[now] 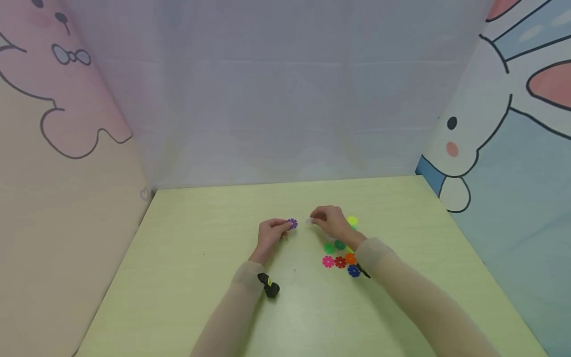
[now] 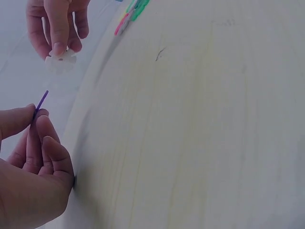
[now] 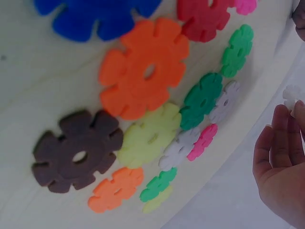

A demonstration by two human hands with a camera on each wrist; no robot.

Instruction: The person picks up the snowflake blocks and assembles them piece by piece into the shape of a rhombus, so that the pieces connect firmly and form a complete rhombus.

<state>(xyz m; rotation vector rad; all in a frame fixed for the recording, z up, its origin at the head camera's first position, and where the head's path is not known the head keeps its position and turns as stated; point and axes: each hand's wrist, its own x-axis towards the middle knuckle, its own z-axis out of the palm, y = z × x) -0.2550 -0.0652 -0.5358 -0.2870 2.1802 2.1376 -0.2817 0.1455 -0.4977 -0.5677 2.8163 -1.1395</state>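
Note:
Between thumb and fingers, the left hand (image 1: pixel 271 237) pinches a purple notched disc (image 1: pixel 292 224), seen edge-on in the left wrist view as a thin purple disc (image 2: pixel 42 101). Facing it, the right hand (image 1: pixel 332 222) pinches a white notched disc (image 1: pixel 310 220); the left wrist view shows this white disc (image 2: pixel 62 62) under the fingertips. A small gap separates the two discs, which are held above the table. In the right wrist view the right hand (image 3: pixel 283 162) holds the white disc (image 3: pixel 291 94) at the right edge.
Several coloured notched discs lie on the table (image 1: pixel 178 277) beneath and beside the right forearm, among them pink (image 1: pixel 328 262), red (image 1: pixel 340 262), orange (image 1: pixel 350 259) and blue (image 1: pixel 354 270). A brown disc (image 3: pixel 77 151) shows in the right wrist view. Walls stand behind and at both sides.

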